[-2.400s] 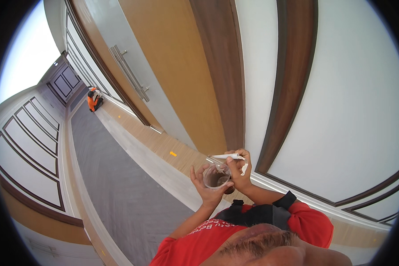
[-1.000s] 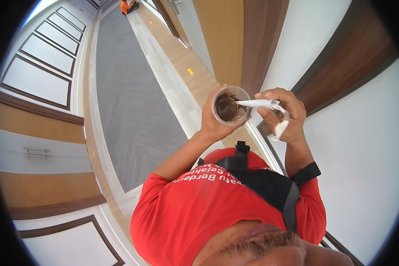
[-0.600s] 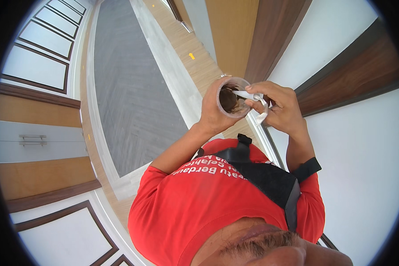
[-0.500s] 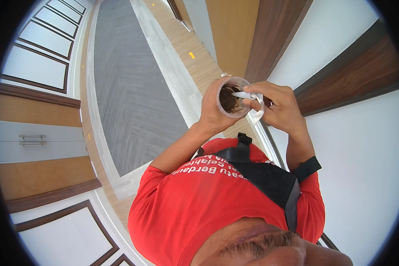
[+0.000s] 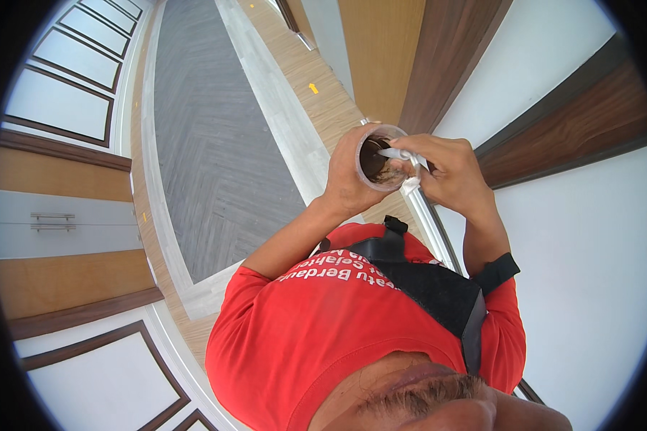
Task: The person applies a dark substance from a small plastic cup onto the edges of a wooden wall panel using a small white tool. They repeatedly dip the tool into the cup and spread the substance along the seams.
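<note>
Far left wall: I see panelled doors and wooden bands running down the corridor, well apart from the hands.
Floor: grey herringbone strip with a pale border and a wood-toned lane to its right, stretching away to the far end.
Left hand: closed around the side of the clear cup, fingers wrapped on its wall, holding it up in front of the chest.
Cup: near the middle, tilted so I look into its mouth; a dark brown residue shows inside.
Change: a second ago the white tissue hovered at the rim; now it is pushed down into the cup, against the dark residue.
Meaning: I judge the inside is being wiped and is not yet clean.
Right hand: closed, fingertips pinching the tissue at the cup's rim.
Near: red shirt and black strap below the hands.
Right wall: white panels with dark wood trim.
</note>
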